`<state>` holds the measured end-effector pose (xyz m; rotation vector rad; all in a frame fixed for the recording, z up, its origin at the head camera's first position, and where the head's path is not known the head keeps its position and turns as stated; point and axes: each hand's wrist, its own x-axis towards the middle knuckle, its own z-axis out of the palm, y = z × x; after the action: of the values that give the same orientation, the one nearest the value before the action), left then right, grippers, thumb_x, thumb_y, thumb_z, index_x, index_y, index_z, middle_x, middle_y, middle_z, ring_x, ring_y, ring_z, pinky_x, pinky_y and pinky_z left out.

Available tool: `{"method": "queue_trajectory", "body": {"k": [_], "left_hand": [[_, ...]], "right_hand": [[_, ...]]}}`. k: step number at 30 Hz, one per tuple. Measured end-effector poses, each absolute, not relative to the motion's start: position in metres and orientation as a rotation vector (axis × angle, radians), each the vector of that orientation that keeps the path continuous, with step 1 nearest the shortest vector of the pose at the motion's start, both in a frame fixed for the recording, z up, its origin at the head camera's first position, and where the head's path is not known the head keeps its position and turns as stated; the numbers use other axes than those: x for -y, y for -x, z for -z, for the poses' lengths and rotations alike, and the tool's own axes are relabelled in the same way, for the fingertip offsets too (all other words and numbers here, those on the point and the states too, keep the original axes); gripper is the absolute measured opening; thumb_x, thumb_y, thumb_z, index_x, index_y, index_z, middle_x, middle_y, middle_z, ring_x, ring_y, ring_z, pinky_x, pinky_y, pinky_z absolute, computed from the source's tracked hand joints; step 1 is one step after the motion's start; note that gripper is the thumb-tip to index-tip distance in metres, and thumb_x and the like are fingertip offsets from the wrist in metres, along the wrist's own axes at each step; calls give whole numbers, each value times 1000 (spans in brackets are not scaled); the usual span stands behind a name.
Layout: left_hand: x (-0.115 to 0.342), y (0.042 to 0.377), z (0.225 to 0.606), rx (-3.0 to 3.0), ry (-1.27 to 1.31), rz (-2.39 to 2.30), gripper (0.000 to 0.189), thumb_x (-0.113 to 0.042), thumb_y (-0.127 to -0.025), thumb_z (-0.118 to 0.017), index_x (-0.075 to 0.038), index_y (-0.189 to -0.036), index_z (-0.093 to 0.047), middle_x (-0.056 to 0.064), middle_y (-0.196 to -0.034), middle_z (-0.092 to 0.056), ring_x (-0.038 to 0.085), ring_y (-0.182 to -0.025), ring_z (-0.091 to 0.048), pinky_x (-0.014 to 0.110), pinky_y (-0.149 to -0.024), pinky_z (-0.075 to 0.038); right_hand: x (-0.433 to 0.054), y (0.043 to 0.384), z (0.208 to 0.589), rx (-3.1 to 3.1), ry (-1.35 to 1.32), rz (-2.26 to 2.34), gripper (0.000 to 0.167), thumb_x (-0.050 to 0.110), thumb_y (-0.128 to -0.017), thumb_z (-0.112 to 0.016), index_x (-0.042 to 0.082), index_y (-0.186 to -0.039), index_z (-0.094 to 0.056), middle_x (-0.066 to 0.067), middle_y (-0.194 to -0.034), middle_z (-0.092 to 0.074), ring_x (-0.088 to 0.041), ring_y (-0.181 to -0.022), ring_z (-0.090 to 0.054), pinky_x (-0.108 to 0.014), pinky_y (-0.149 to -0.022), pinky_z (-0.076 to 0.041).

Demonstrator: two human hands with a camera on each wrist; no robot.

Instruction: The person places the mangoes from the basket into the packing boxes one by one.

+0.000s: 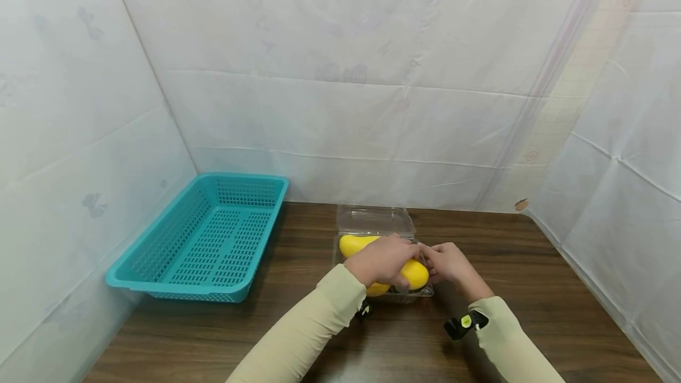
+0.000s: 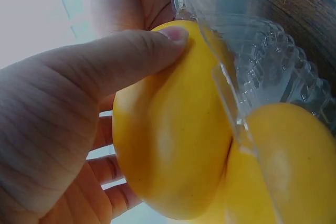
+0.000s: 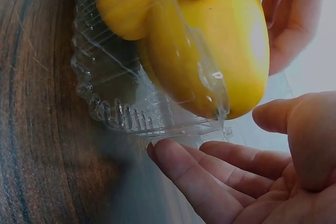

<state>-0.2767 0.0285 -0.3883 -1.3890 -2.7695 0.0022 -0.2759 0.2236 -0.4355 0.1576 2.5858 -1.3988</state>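
A clear plastic clamshell box (image 1: 375, 220) stands on the table with its lid raised towards the wall. Several yellow mangoes are in or over it, one mango (image 1: 353, 244) at its far left. My left hand (image 1: 387, 259) grips another mango (image 2: 176, 135), thumb on the near face and fingers behind. This mango lies against the box's rim at the right end, partly outside the wall in the wrist views. By that end, my right hand (image 3: 247, 177) has its fingers slightly bent along the box's rim, the thumb near the mango's tip. It pinches nothing that I can see.
A turquoise plastic basket (image 1: 243, 279) sits on the left of the dark wooden table (image 1: 505, 253), against the wall coverings. White sheeting (image 1: 346, 105) closes off the back and both sides. A black wrist camera (image 1: 461, 325) hangs under my right sleeve.
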Motion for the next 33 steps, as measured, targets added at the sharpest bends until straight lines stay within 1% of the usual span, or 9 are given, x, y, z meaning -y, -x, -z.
{"method": "queue_trajectory", "body": {"k": [2, 5, 9, 11, 15, 21, 24, 27, 33], "left_hand": [[-28, 277, 388, 2775, 1386, 7, 38, -41, -83, -84, -21, -112, -69, -11, -104, -69, 7, -89, -60, 26, -97, -47], [-29, 276, 388, 2784, 1391, 21, 38, -40, -84, -83, -20, -112, -69, -11, -98, -68, 7, -84, -58, 26, -95, -48], [-31, 276, 386, 2823, 1386, 5, 34, -42, -85, -82, -19, -107, -70, -11, -89, -66, 7, -79, -56, 24, -84, -48], [-31, 276, 386, 2844, 1376, -22, 31, -43, -85, -82, -19, -100, -69, -11, -84, -62, 7, -75, -54, 23, -76, -47], [-33, 275, 388, 2872, 1353, -57, 32, -46, -85, -82, -19, -94, -68, -11, -79, -60, 8, -71, -52, 23, -68, -45], [-35, 271, 391, 2879, 1306, -69, 35, -48, -84, -82, -20, -101, -71, -11, -88, -67, 6, -77, -58, 23, -72, -50], [-35, 269, 393, 2867, 1294, -87, 38, -50, -83, -82, -21, -107, -75, -10, -97, -71, 7, -87, -62, 24, -80, -53], [-34, 267, 395, 2851, 1293, -100, 40, -52, -83, -81, -24, -111, -77, -10, -103, -70, 8, -95, -61, 23, -87, -52], [-31, 265, 400, 2819, 1289, -106, 37, -53, -87, -77, -22, -107, -78, -7, -99, -62, 10, -90, -53, 21, -82, -51]], "right_hand": [[-224, 276, 436, -2587, -150, 1403, 51, 44, -104, -55, -2, -92, -73, -5, -76, -65, -15, -67, -70, -34, -65, -63], [-225, 277, 438, -2605, -126, 1387, 45, 37, -104, -57, -3, -97, -75, -8, -81, -69, -16, -67, -71, -35, -65, -63], [-225, 278, 441, -2613, -90, 1388, 35, 26, -103, -60, -5, -105, -76, -11, -87, -72, -17, -70, -72, -35, -65, -63], [-225, 278, 442, -2600, -74, 1403, 32, 22, -103, -61, -7, -109, -74, -12, -89, -74, -19, -72, -73, -36, -66, -63], [-223, 278, 440, -2580, -48, 1428, 31, 18, -103, -59, -9, -110, -73, -14, -89, -75, -20, -74, -74, -37, -67, -63], [-222, 275, 436, -2585, -41, 1423, 31, 17, -103, -59, -9, -109, -73, -14, -89, -75, -20, -74, -74, -38, -67, -63], [-221, 275, 436, -2574, -45, 1435, 30, 17, -103, -59, -9, -110, -73, -15, -89, -75, -21, -74, -74, -38, -67, -63], [-221, 274, 436, -2561, -52, 1446, 30, 17, -103, -60, -9, -109, -73, -15, -87, -75, -21, -72, -74, -37, -66, -63], [-221, 275, 435, -2547, -54, 1465, 30, 16, -103, -59, -10, -105, -73, -16, -86, -74, -21, -70, -74, -36, -65, -63]]}}
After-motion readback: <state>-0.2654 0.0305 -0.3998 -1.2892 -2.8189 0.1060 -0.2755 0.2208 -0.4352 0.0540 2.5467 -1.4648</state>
